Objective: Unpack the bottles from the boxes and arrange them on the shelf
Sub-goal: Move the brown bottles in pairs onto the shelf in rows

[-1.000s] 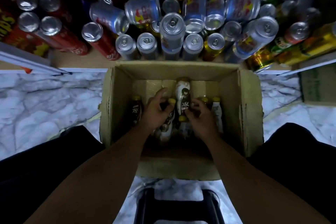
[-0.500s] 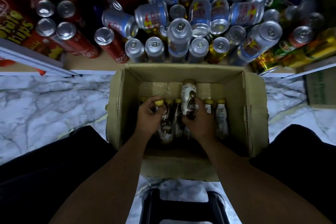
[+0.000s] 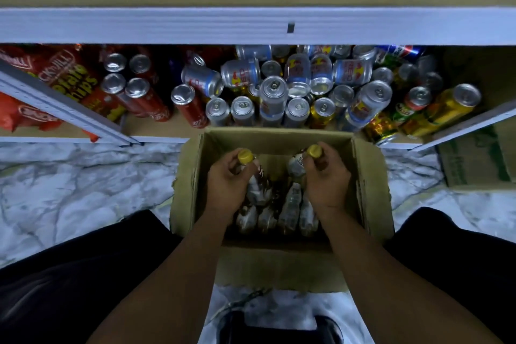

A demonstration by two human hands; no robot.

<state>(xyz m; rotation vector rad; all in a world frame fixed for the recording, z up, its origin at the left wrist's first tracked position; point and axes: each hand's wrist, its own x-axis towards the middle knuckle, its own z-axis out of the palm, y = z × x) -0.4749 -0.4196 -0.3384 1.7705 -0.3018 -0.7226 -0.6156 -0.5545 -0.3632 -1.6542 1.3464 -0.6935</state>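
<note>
Bottles (image 3: 290, 205) lie packed in the cardboard box (image 3: 370, 176), near the shelf (image 3: 162, 139) of cans (image 3: 273, 95). The left hand (image 3: 227, 186) curls round the left bottle (image 3: 245, 156)'s neck, and the right hand (image 3: 326, 183) round the right bottle (image 3: 296, 166)'s.

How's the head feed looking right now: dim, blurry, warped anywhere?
Head view: dim overall, the box interior deep in shadow, its remaining bottles murky. Head view: can tops glint brightly. Head view: labels on the two held bottles, in the left hand and right hand, are soft, hard to read. Head view edges: wide-angle warp splays the shelf uprights outward.
</note>
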